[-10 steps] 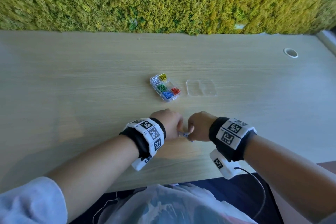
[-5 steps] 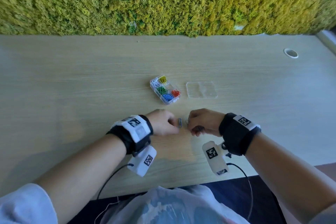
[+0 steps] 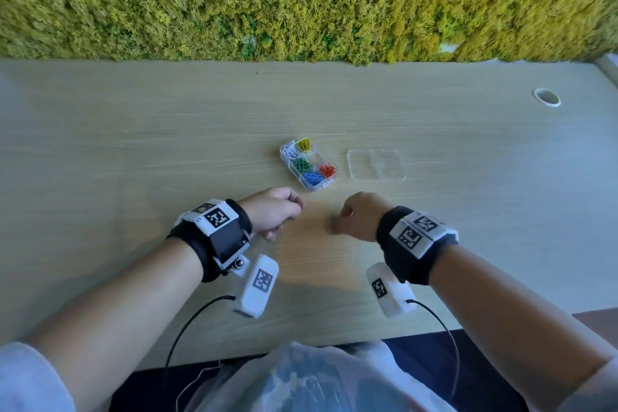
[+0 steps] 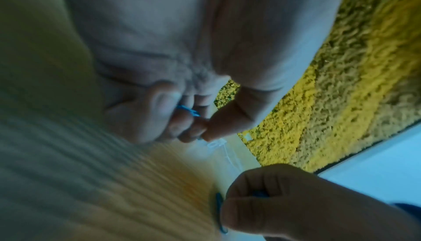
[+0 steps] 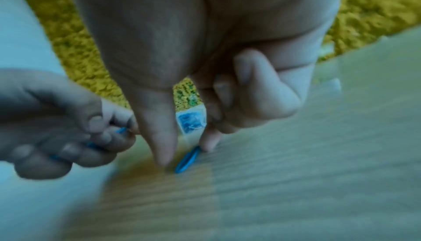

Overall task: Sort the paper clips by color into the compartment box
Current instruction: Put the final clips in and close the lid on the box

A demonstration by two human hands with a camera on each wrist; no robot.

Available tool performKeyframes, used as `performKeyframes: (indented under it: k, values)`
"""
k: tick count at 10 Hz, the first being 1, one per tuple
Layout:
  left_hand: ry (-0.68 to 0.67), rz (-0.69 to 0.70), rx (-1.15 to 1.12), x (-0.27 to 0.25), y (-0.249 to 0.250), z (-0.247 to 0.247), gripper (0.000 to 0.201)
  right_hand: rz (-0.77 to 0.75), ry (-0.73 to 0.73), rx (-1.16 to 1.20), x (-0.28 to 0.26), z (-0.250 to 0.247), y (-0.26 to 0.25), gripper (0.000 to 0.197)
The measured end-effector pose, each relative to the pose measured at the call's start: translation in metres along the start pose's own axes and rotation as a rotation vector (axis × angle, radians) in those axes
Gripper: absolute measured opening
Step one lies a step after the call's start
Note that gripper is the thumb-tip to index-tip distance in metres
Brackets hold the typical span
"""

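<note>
Okay so the left hand (image 3: 272,211) is curled tight around a few blue clips (image 4: 188,111), with the ends poking out between the fingers. The right hand (image 3: 359,219) has thumb and forefinger either side of a single clip (image 5: 188,158) lying flat on the table (image 3: 133,160). The forefinger touches it, but I can't tell if it's actually pinched. The box (image 3: 316,157) sits just beyond both hands, with the lid (image 3: 376,164) beside it.

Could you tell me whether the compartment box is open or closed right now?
Open. The compartment box has no cover on it; its clear lid lies flat on the table beside it.
</note>
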State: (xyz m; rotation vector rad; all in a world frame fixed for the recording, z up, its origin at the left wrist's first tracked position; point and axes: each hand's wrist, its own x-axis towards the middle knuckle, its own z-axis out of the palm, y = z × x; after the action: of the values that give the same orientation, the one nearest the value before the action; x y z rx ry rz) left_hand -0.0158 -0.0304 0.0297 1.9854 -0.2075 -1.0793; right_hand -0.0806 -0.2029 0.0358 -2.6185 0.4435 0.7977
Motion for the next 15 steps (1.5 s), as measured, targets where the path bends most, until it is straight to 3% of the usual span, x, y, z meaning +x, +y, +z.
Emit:
performKeyframes:
  k: [2, 4, 5, 7, 8, 10, 11, 12, 15]
  values:
    - [0.094, -0.032, 0.626, 0.003, 0.003, -0.018, 0.018, 0.007, 0.013, -0.138, 0.003, 0.001, -0.012, 0.034]
    - [0.088, -0.061, 0.783, 0.006, 0.034, -0.032, 0.020, -0.035, -0.084, -0.086, -0.001, 0.000, -0.006, 0.033]
    - [0.114, -0.018, 0.815, 0.016, 0.058, -0.027, 0.020, -0.093, -0.084, -0.065, -0.002, 0.003, -0.001, 0.033]
    - [0.189, 0.137, 1.045, 0.049, 0.091, -0.003, 0.038, -0.085, -0.104, 0.016, -0.008, 0.006, 0.004, 0.016]
    - [0.161, 0.155, 1.151, 0.059, 0.098, 0.000, 0.038, -0.154, -0.148, -0.087, -0.006, 0.005, 0.004, 0.021]
    - [0.113, 0.235, 1.249, 0.070, 0.104, -0.001, 0.038, -0.145, -0.145, -0.045, 0.000, 0.003, 0.010, 0.018]
    - [0.057, 0.265, 1.257, 0.070, 0.106, -0.003, 0.040, -0.155, -0.199, -0.082, 0.000, -0.005, 0.009, 0.033]
    - [0.062, 0.301, 1.225, 0.071, 0.105, -0.003, 0.040, -0.178, -0.262, -0.109, -0.001, -0.011, 0.009, 0.038]
    - [0.095, 0.385, 1.067, 0.067, 0.101, -0.004, 0.056, -0.225, -0.259, -0.131, 0.000, -0.009, 0.013, 0.033]
